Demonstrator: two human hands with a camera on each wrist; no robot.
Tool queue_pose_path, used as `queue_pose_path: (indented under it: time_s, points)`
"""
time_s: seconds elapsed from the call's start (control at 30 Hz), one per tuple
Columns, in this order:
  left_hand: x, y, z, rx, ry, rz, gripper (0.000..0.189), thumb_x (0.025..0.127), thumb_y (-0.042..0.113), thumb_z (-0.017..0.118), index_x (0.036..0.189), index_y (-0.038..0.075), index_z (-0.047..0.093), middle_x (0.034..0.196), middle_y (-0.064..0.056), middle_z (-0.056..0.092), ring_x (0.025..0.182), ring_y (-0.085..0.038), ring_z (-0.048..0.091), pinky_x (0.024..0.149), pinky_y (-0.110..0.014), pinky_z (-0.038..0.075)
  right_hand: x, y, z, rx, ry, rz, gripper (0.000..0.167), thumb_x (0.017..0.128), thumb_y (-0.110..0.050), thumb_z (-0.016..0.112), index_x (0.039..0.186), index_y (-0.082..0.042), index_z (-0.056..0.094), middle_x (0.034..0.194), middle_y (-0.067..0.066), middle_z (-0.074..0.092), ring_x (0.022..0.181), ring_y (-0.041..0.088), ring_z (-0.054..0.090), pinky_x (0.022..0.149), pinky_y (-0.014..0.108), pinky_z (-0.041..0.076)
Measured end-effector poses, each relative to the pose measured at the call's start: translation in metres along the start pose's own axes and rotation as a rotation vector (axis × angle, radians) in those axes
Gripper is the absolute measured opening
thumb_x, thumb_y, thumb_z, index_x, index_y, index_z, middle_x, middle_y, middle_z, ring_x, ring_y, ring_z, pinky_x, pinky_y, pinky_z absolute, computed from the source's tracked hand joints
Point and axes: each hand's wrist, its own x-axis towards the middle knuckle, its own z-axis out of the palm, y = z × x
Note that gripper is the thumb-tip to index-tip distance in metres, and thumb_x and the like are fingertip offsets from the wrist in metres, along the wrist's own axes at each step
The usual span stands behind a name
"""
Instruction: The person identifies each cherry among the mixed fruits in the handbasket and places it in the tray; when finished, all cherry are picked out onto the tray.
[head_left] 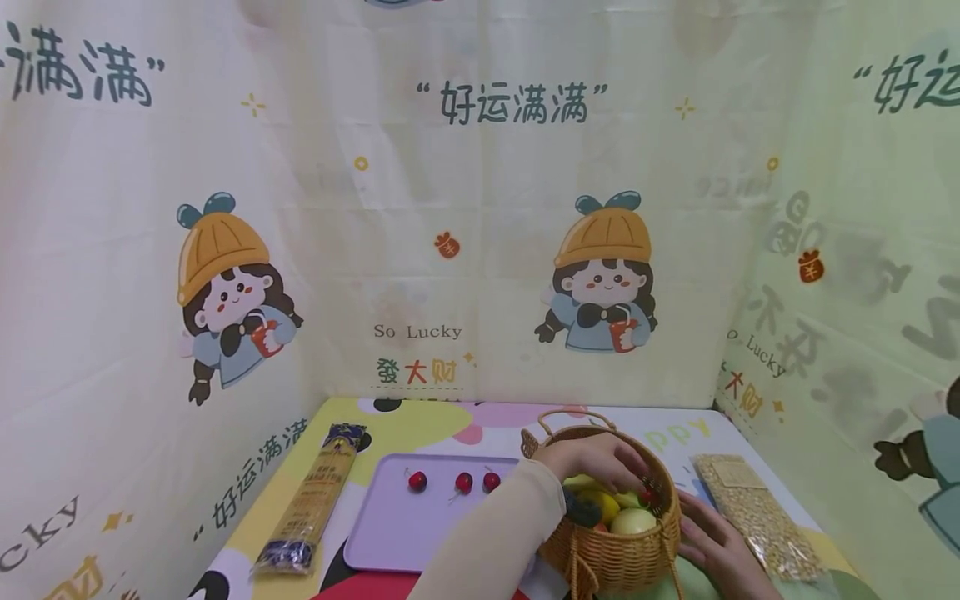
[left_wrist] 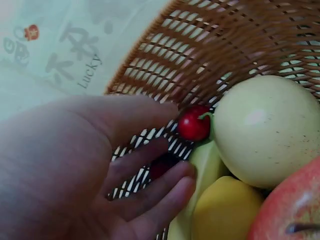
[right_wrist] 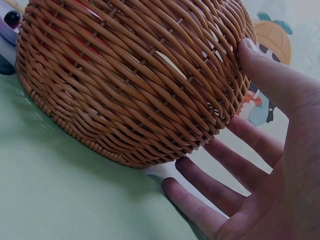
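A brown wicker basket (head_left: 615, 557) of fruit stands at the right of the table. My left hand (head_left: 600, 462) reaches over its rim, fingers spread and slightly bent. In the left wrist view, the thumb is beside a red cherry (left_wrist: 194, 123), perhaps touching it; a dark red thing (left_wrist: 161, 168) shows partly behind the fingers. Around them lie a pale round fruit (left_wrist: 267, 132), a banana (left_wrist: 206, 162), a yellow fruit (left_wrist: 225, 210) and a red apple (left_wrist: 295, 205). Outside the basket, my right hand (right_wrist: 265, 160) rests spread fingers against its woven side.
Left of the basket lies a lilac tray (head_left: 405, 529) with cherries (head_left: 463, 482) near its far edge. A long pasta packet (head_left: 311, 500) is at the far left. To the right lies a clear bag of pale grains (head_left: 757, 517). Printed cloth walls surround the table.
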Motion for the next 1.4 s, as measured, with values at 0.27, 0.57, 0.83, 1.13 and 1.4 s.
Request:
queue_pose_path:
  time_s: [0.27,0.57,0.83,1.13,1.4]
  points:
    - [0.012,-0.001,0.011,0.037,-0.091,-0.027,0.028,0.106,0.017,0.074,0.134,0.014,0.079,0.118,0.011,0.079,0.103,-0.007,0.075,0.089,-0.029,0.065,0.000,-0.001,0.001,-0.001,-0.006,-0.002,0.042,0.123,-0.023,0.040,0.138,-0.057,0.058,0.138,-0.035,0.064,0.128,-0.005,0.067,0.103,0.032,0.063]
    - [0.014,0.000,0.016,0.290,-0.137,0.016,0.025,0.108,0.024,0.073,0.132,0.020,0.078,0.122,0.017,0.074,0.106,0.005,0.065,0.091,-0.017,0.055,0.001,0.002,-0.002,-0.007,0.043,0.082,0.036,0.123,-0.027,0.041,0.133,-0.057,0.058,0.133,-0.038,0.062,0.124,-0.007,0.067,0.103,0.031,0.063]
    - [0.007,-0.004,0.017,0.148,-0.042,0.012,0.008,0.104,0.014,0.077,0.103,0.017,0.070,0.097,0.010,0.066,0.082,-0.008,0.062,0.072,-0.025,0.054,0.001,0.003,-0.003,0.016,-0.001,0.013,0.044,0.123,-0.021,0.038,0.135,-0.058,0.059,0.136,-0.036,0.064,0.126,-0.007,0.066,0.102,0.031,0.063]
    - [-0.007,0.006,0.008,0.211,0.009,0.081,0.030,0.099,0.015,0.084,0.129,0.014,0.080,0.116,0.008,0.078,0.097,0.002,0.067,0.087,-0.018,0.057,0.003,0.002,0.001,0.007,0.033,0.018,0.040,0.122,-0.022,0.041,0.134,-0.055,0.060,0.135,-0.035,0.065,0.125,-0.007,0.067,0.101,0.030,0.063]
    - [-0.019,0.009,0.003,0.227,0.097,0.103,0.027,0.097,0.019,0.087,0.124,0.018,0.085,0.109,0.016,0.081,0.097,0.005,0.068,0.089,-0.017,0.056,0.000,0.003,0.000,0.006,0.047,0.047,0.036,0.122,-0.023,0.043,0.134,-0.054,0.059,0.132,-0.036,0.063,0.123,-0.006,0.068,0.102,0.031,0.063]
